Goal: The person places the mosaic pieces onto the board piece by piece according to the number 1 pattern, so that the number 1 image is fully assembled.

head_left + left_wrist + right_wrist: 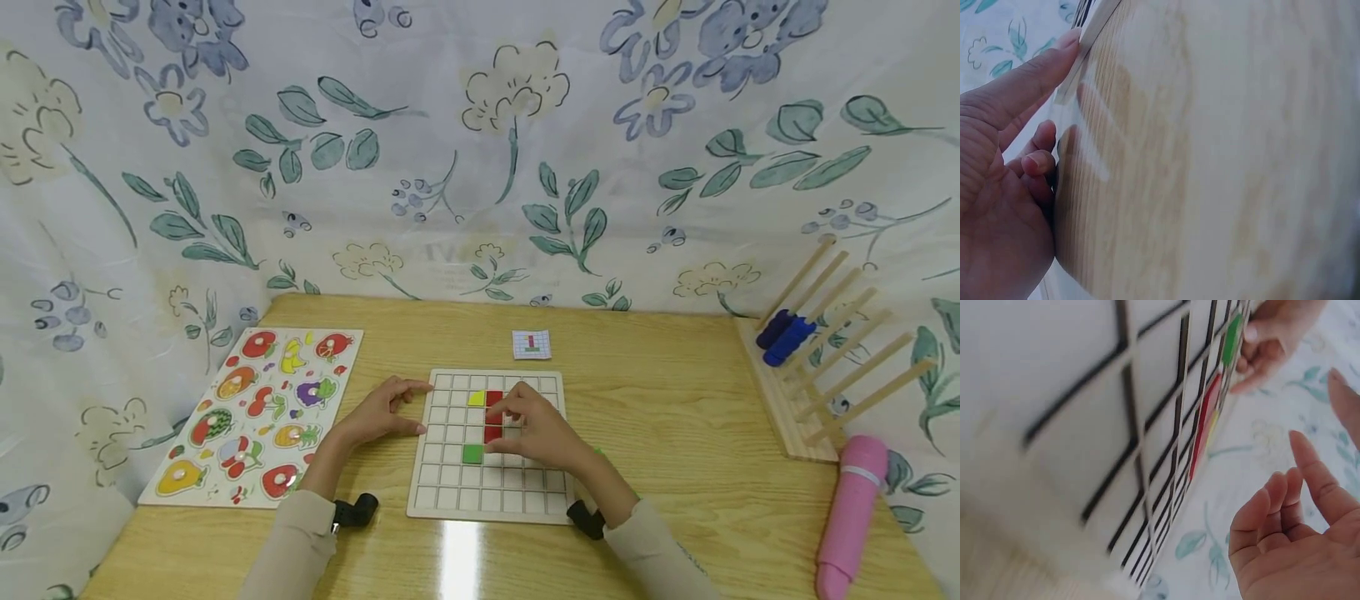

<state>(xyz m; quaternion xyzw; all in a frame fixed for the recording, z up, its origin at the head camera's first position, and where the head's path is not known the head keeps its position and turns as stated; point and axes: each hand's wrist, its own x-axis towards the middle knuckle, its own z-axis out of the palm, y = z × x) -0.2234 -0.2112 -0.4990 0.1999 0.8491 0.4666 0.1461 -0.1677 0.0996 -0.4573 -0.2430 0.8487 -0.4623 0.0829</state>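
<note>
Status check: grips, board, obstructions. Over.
Left grip at grid board's left edge. Right grip above board, empty. Yellow piece, green piece on board. Red piece partly hidden by right grip.

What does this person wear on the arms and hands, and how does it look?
The left sleeve and right sleeve are long and beige; the right one shows a thin dark marking. A small black left camera and a black right camera sit at the wrists. The left hand and right hand have no gloves.
</note>
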